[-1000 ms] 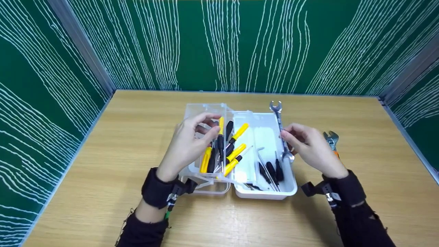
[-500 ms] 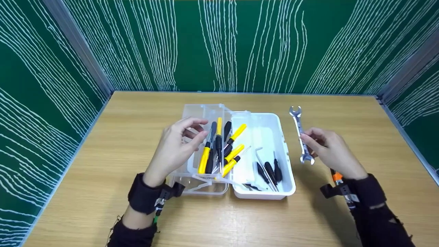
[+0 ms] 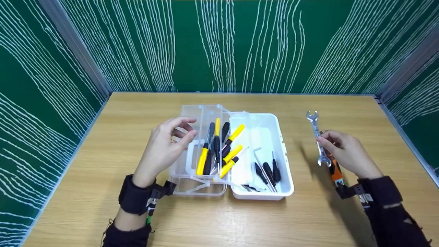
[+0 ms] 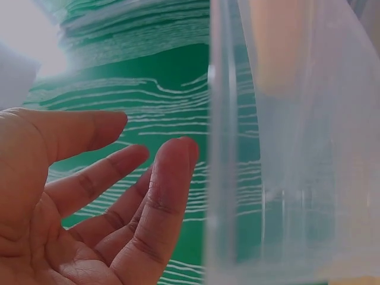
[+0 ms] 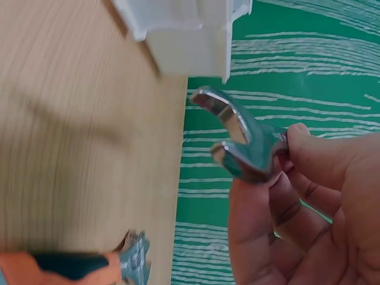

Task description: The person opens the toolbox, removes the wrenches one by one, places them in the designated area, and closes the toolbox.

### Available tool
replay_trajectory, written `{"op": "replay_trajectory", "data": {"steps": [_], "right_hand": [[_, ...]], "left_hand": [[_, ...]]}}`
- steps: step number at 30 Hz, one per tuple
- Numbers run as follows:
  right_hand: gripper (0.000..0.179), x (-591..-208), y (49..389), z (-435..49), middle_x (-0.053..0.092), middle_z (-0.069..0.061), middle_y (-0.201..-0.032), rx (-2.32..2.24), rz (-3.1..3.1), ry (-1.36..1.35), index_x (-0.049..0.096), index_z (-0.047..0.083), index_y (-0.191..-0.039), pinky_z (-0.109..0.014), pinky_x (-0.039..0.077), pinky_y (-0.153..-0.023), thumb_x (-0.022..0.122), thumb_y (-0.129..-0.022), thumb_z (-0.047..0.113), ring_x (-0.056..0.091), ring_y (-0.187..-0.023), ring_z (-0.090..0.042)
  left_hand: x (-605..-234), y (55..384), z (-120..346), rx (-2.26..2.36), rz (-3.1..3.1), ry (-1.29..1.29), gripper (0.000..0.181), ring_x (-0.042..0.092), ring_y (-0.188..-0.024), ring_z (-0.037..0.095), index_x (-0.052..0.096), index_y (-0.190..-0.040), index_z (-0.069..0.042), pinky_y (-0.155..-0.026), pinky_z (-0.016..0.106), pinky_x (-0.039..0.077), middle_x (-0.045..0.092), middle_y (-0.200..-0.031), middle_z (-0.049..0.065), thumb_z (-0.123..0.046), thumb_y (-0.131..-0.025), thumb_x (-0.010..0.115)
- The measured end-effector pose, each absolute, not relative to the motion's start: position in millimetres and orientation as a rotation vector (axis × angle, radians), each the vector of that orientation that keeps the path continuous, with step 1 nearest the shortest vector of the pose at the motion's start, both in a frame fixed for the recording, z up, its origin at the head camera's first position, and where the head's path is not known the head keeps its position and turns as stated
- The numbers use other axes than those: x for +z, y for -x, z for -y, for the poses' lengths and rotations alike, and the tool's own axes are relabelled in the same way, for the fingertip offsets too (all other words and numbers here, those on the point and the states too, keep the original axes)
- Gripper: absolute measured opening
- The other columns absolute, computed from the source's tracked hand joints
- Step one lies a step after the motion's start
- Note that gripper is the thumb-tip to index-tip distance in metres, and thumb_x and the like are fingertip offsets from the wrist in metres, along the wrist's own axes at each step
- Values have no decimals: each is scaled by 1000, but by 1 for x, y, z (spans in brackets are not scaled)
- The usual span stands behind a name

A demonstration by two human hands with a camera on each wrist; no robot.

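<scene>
My right hand (image 3: 346, 151) pinches a silver double open-ended wrench (image 3: 317, 137) above the table, right of the white toolbox (image 3: 288, 164). In the right wrist view one open end of the wrench (image 5: 249, 142) sticks out past the thumb and fingers. Below that hand lies an adjustable wrench (image 3: 335, 171) with an orange and black handle, partly covered by hand and wrench. My left hand (image 3: 164, 140), fingers loosely bent and holding nothing, hovers by the clear lid tray (image 3: 195, 113). Several yellow-and-black screwdrivers (image 3: 203, 159) rest in that tray.
Inside the white box lie small black-handled screwdrivers (image 3: 276, 171) and a bent metal rod (image 3: 262, 163). Green walls with white lines (image 3: 260, 44) enclose the wooden table (image 3: 144, 103) at the back and sides.
My right hand has carried the double open-ended wrench from the box's right edge further right, over the adjustable wrench. My left hand has drawn back leftward from the screwdrivers.
</scene>
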State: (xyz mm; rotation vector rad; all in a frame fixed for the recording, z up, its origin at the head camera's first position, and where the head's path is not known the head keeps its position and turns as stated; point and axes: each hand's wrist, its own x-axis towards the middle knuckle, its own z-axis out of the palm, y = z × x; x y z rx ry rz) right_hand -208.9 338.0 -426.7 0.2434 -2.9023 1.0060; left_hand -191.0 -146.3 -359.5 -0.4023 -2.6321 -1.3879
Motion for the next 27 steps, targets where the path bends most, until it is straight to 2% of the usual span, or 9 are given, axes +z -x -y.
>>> {"op": "replay_trajectory", "data": {"steps": [8,15,18,22,27], "right_hand": [[40,-428,212,-360,66,-10,-87,984,2982,-146,70,6,-110,-28,50,-58,51,-114,40,61,-72,-21],[42,-436,217,-377,65,-8,-85,900,3054,-108,68,5,-109,-27,45,-60,49,-114,42,57,-73,-17],[43,-440,218,-386,64,-9,-88,894,3082,-69,67,3,-111,-27,47,-59,48,-115,41,57,-75,-19],[46,-445,218,-399,62,-9,-88,870,3133,-15,66,3,-112,-28,46,-59,46,-115,44,56,-76,-21],[46,-449,216,-414,60,-7,-83,843,3162,4,66,3,-110,-29,41,-56,47,-115,45,54,-71,-19]], "left_hand": [[-358,193,155,-1352,2657,378,34,75,-89,24,72,-136,-15,-71,31,66,75,-112,8,-21,-103,75],[-356,194,163,-1360,2643,362,32,76,-87,26,73,-134,-14,-68,29,64,76,-110,8,-17,-102,75],[-356,194,165,-1347,2651,355,33,76,-87,24,73,-135,-14,-69,28,64,76,-111,8,-19,-102,75],[-355,195,166,-1346,2661,340,33,76,-90,28,73,-135,-14,-71,29,64,76,-112,8,-19,-103,75],[-355,195,165,-1336,2673,326,34,76,-91,26,72,-136,-15,-72,31,64,75,-113,9,-19,-103,75]]}}
